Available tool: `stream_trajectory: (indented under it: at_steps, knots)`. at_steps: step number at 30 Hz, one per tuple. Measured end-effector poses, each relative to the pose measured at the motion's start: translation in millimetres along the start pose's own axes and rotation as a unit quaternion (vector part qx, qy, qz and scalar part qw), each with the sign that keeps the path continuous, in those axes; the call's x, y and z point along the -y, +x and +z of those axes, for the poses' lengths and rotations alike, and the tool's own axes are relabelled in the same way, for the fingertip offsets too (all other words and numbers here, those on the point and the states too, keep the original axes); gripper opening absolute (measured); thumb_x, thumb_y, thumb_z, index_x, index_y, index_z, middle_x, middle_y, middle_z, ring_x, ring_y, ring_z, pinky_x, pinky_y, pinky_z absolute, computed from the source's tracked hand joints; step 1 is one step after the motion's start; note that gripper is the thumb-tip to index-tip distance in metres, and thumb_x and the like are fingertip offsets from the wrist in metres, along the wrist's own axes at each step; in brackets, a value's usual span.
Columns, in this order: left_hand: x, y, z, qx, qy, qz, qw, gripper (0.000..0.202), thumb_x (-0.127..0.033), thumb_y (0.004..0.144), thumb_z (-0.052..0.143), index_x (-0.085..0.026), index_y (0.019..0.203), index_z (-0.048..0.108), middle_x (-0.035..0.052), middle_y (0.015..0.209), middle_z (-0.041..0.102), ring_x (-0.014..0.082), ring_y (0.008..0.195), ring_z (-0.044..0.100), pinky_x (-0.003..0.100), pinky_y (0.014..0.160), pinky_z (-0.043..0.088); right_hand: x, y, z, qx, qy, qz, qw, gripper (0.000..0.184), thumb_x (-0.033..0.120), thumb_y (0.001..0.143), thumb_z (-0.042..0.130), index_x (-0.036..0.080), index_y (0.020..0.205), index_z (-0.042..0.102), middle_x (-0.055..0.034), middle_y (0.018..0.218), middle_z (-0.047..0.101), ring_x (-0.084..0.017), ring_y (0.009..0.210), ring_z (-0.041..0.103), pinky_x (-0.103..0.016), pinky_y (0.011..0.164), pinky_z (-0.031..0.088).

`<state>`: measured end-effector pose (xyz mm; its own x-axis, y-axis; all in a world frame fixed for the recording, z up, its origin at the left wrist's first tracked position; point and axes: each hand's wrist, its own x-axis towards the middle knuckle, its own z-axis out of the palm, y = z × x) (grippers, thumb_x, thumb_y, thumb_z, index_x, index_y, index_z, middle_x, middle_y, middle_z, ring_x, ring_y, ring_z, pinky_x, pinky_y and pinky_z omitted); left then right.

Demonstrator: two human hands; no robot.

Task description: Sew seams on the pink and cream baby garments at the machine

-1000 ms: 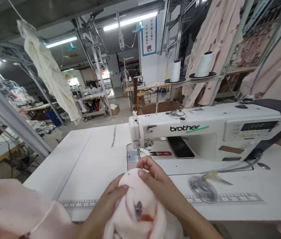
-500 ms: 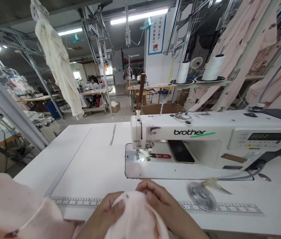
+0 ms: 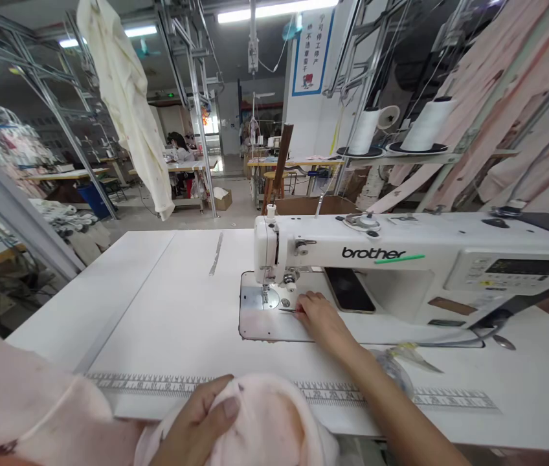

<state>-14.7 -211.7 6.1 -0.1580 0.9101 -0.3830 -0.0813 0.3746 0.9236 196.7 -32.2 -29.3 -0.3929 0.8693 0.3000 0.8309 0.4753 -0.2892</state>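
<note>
My left hand (image 3: 206, 417) pinches a pale pink piece of fabric (image 3: 265, 421) at the table's front edge, thumb on top. The fabric's rounded opening faces up and to the right. My right hand (image 3: 320, 317) reaches over to the sewing machine's bed, its fingers closed on the red-handled thread snips (image 3: 288, 310). Only the snips' dark blades show, pointing left towards the needle plate; the handles are mostly hidden under my fingers. The white sewing machine (image 3: 352, 249) stands just behind that hand, and a dark phone (image 3: 349, 289) lies on its bed beside my fingers.
A printed ruler (image 3: 158, 384) runs along the white table's (image 3: 172, 323) front. My right forearm partly covers a clear round object (image 3: 398, 375). More pink fabric (image 3: 22, 401) lies at left. Thread cones (image 3: 364, 131) stand behind the machine; a cream garment (image 3: 123, 97) hangs at left.
My right hand has let go of the pink fabric and moved forward onto the thread snips on the machine bed. My left hand still holds the fabric. The view has shifted slightly.
</note>
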Motion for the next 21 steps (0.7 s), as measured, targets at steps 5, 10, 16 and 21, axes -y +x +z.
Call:
stream_trajectory:
  at_steps: [5, 10, 16, 21]
  knots:
    - [-8, -2, 7.7, -0.017, -0.021, -0.033, 0.999, 0.064, -0.064, 0.049, 0.073, -0.02, 0.096, 0.066, 0.005, 0.096, 0.067, 0.0274, 0.1, 0.057, 0.031, 0.083, 0.046, 25, -24, -4, -0.005, 0.005, -0.071, 0.997, 0.014, 0.015, 0.092, 0.034, 0.018, 0.091, 0.048, -0.0025, 0.078, 0.056, -0.019, 0.063, 0.051, -0.027, 0.056, 0.036]
    - [-10, -1, 9.7, 0.012, -0.062, -0.027, 0.998, 0.064, -0.062, 0.051, 0.073, -0.018, 0.097, 0.065, 0.0052, 0.089, 0.068, 0.025, 0.091, 0.06, 0.029, 0.08, 0.046, 40, -25, -10, -0.09, -0.087, -0.144, 0.982, 0.014, 0.018, 0.093, 0.038, 0.014, 0.099, 0.049, -0.0092, 0.087, 0.056, -0.025, 0.076, 0.048, -0.034, 0.067, 0.033]
    - [-10, -1, 8.2, 0.036, -0.078, -0.023, 0.996, 0.063, -0.06, 0.052, 0.073, -0.017, 0.096, 0.065, 0.0061, 0.09, 0.067, 0.026, 0.096, 0.057, 0.028, 0.078, 0.046, 45, -22, -9, -0.093, -0.171, -0.159, 0.968, 0.005, 0.012, 0.088, 0.05, 0.015, 0.091, 0.053, -0.0064, 0.081, 0.052, -0.024, 0.072, 0.044, -0.034, 0.064, 0.025]
    - [-1, 1, 4.8, 0.027, -0.069, -0.021, 0.997, 0.06, -0.058, 0.057, 0.071, -0.016, 0.099, 0.064, 0.0075, 0.096, 0.066, 0.0278, 0.099, 0.057, 0.032, 0.083, 0.045, 48, -17, -5, -0.103, -0.161, -0.164, 0.968, 0.01, 0.006, 0.085, 0.05, 0.016, 0.085, 0.053, -0.005, 0.078, 0.052, -0.023, 0.071, 0.044, -0.034, 0.064, 0.025]
